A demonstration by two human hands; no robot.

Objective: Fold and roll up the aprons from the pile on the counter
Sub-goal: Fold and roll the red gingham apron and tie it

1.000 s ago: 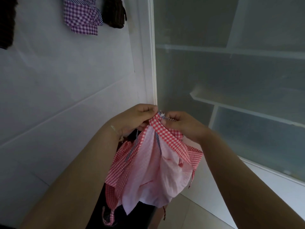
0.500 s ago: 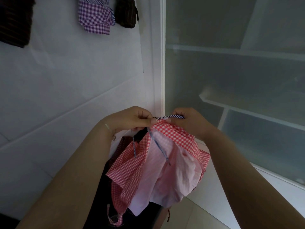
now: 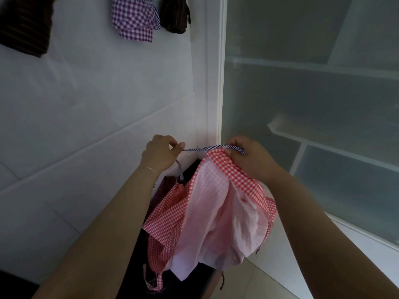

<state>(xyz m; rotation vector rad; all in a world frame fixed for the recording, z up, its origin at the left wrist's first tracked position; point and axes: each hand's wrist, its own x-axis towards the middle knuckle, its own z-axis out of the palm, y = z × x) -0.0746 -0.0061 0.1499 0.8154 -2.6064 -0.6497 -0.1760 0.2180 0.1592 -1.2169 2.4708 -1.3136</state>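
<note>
A red-and-white checked apron (image 3: 213, 214) with a pale pink inner side hangs in the air in front of me, bunched and drooping. My right hand (image 3: 252, 158) grips its top corner together with one end of a blue-striped strap (image 3: 205, 148). My left hand (image 3: 160, 153) pinches the other end of that strap, which is stretched out between the two hands. Frayed red ties dangle from the apron's lower edge.
A dark counter (image 3: 172, 281) lies below the apron against a white wall (image 3: 86, 126). A purple checked cloth (image 3: 135, 20) and two dark cloths (image 3: 176, 15) sit at the top. A frosted glass cabinet (image 3: 313, 104) with shelves fills the right side.
My hands have moved apart, the left one going left, and the striped strap has been drawn out taut between them. The apron hangs lower and more spread.
</note>
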